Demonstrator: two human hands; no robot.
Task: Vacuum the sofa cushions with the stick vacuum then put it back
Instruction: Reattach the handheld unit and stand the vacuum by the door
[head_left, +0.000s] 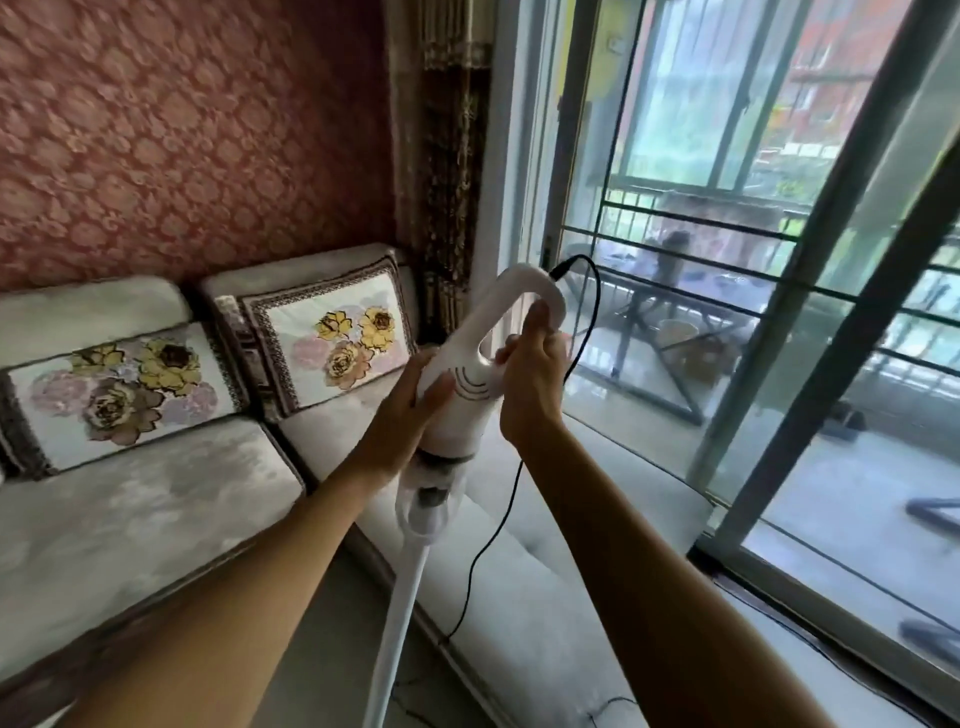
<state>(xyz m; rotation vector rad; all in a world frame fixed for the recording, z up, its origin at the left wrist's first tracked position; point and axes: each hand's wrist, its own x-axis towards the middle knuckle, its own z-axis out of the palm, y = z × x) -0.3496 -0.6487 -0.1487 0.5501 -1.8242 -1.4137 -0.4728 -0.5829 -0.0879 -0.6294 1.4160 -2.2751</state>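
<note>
A white stick vacuum (460, 400) stands upright in front of me, its looped handle at the top and its tube running down out of view. My right hand (530, 374) is wrapped around the handle loop. My left hand (410, 410) presses on the left side of the motor body. A black cord (587, 322) leaves the handle top and hangs down to the floor. Grey sofa seat cushions (130, 509) lie at the left, with two floral pillows (332, 338) leaning on the backrest.
A second grey sofa section (561, 561) runs along the glass sliding door (779, 312) at the right. A brown curtain (447, 156) hangs in the corner. A narrow floor gap lies between the sofas. Beyond the glass is a balcony with a table.
</note>
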